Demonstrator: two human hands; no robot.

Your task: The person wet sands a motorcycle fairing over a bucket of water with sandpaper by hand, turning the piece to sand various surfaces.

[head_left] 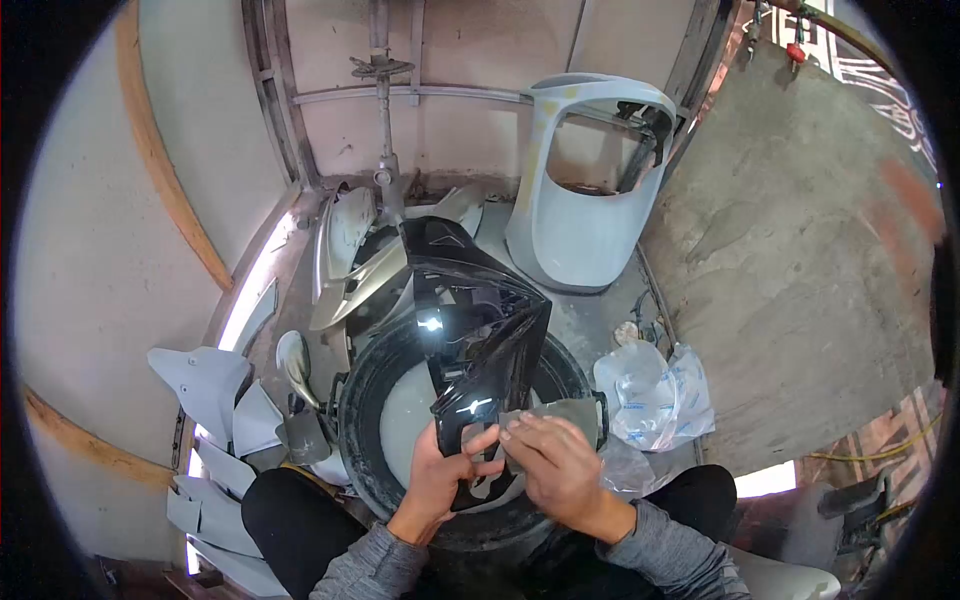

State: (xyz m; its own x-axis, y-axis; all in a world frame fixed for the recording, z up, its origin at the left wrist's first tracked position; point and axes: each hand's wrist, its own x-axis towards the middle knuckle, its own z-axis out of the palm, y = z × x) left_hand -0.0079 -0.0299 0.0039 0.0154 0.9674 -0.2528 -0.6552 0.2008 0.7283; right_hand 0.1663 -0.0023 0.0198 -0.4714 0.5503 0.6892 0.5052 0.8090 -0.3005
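Observation:
A glossy black plastic fairing panel [478,290] stands tilted over a round black tub [362,440] of cloudy whitish water [402,412]. My left hand [437,475] is closed around the panel's lower end, thumb across its face. On the right edge of that same end, my right hand [550,465] presses a grey sheet of what looks like sandpaper [575,410]. Its fingers lie together over the sheet and hide part of it. The panel's upper end points away from me, toward the wall.
A large pale blue-white plastic shell [588,235] stands at the back right. Crumpled clear plastic bags [655,395] lie right of the tub. Grey panels [205,385] and a mirror-shaped part [294,362] sit at left. A metal pole [385,120] rises behind; a large board [790,260] leans at right.

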